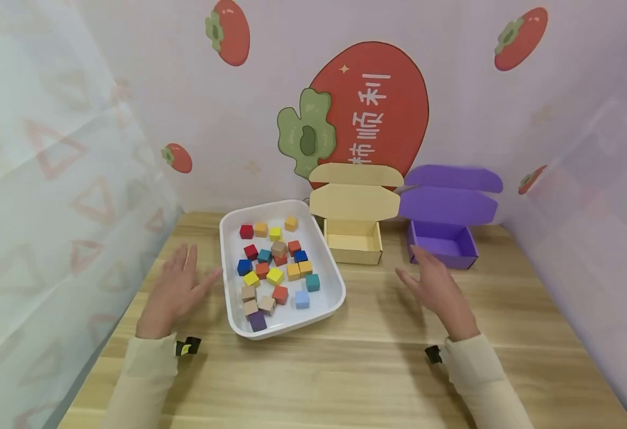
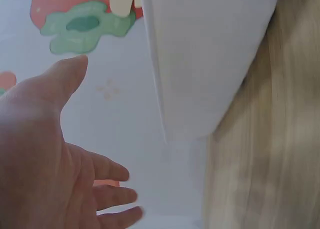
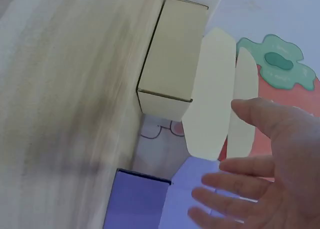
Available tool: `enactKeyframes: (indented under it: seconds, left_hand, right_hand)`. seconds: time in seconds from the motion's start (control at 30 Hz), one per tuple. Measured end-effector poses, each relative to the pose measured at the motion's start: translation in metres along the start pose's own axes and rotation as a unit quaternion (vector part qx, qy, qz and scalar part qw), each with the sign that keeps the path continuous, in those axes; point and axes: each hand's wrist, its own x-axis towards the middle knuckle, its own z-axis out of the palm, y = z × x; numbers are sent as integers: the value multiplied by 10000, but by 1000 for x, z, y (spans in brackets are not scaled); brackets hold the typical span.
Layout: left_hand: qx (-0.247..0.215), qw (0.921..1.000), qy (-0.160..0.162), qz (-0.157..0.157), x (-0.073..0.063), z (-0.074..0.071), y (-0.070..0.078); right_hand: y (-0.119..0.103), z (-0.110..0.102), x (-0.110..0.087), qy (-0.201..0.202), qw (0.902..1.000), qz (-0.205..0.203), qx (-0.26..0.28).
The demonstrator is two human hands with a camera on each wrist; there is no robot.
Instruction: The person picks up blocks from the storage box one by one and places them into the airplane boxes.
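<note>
A white tray [image 1: 283,328] stands left of centre on the table, holding several small wooden cubes in red, orange, yellow, blue, teal, purple and plain wood. My left hand [image 1: 176,289] is just left of the tray, fingers extended and thumb pointing at its rim, holding nothing. In the left wrist view the tray wall [image 2: 205,59] rises beyond that hand [image 2: 55,154]. My right hand [image 1: 439,289] hovers in front of the open purple box [image 1: 460,261], fingers spread, with nothing in it. Left of that box stands an open cream box [image 1: 353,256], lid raised.
The wooden table [image 1: 340,381] runs up to a back wall covering [image 1: 270,119] printed with red fruit. Pale sheets hang along the left side [image 1: 50,208] and the right side [image 1: 586,220]. Both box lids lean up near the back wall.
</note>
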Motion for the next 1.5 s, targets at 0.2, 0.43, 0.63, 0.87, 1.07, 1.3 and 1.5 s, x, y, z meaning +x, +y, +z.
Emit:
enactKeyframes:
  seconds: [0.2, 0.43, 0.63, 0.87, 1.07, 1.3, 1.5]
  left_hand:
    - [70, 9994, -140, 318, -13, 1, 22]
    - [95, 9978, -83, 651, -34, 24, 44]
    - [91, 9979, -124, 632, -50, 46, 52]
    - [51, 9979, -6, 644, -58, 56, 58]
    - [74, 9982, -79, 597, -61, 59, 63]
    - [126, 9981, -108, 591, -60, 59, 67]
    - [130, 9978, -79, 642, -55, 61, 72]
  right_hand:
    - [-6, -2, 38, 39, 9986, -216, 485]
    - [2, 3, 72, -578, 9883, 454, 1336]
    - [10, 18, 86, -915, 9744, 890, 1853]
    - [11, 42, 95, -1119, 9594, 969, 2401]
    - [9, 52, 101, -1154, 9534, 920, 2631]
    - [9, 60, 100, -1018, 9529, 750, 2756]
    - [12, 60, 97, -989, 9517, 689, 2825]
